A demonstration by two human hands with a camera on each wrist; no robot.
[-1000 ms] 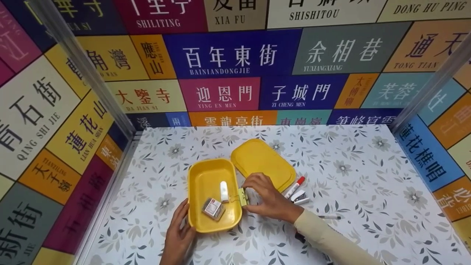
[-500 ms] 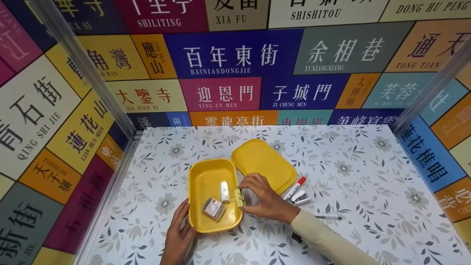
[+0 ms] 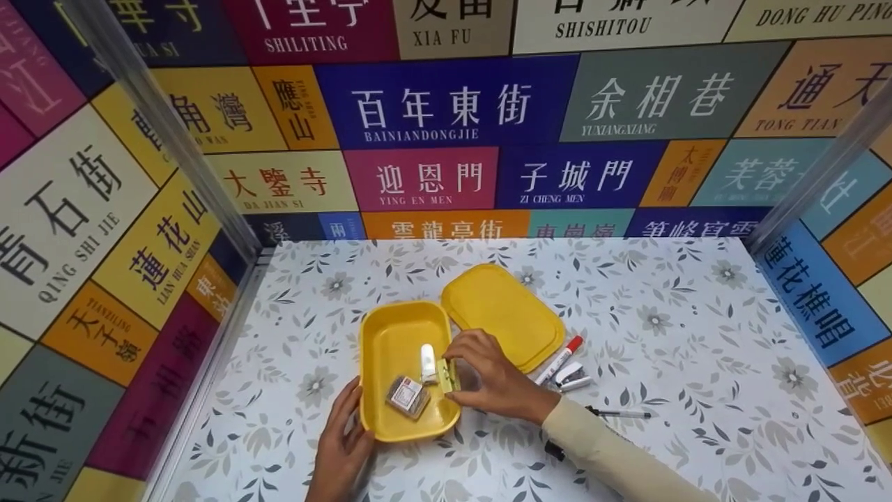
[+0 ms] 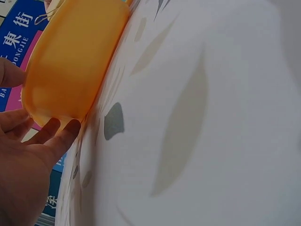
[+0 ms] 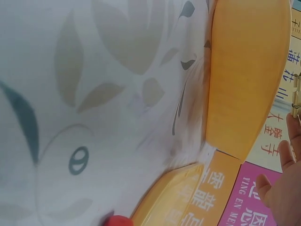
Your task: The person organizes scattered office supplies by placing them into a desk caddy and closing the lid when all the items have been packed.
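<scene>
Left hand (image 3: 341,436): relaxed, touching yellow box (image 3: 390,354) | Right hand (image 3: 498,376): pinching small yellow item (image 3: 444,376) at box's rim | Lid (image 3: 503,315): just beside box

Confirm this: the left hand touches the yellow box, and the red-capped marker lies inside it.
Wrong on one point: the red-capped marker lies on the table beside the yellow lid, as the head view shows. The left hand does touch the yellow box.

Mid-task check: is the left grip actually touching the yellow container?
Touching. The left wrist view shows it: fingertips of the left grip lie against the yellow container's outer wall, no gap visible.
</scene>
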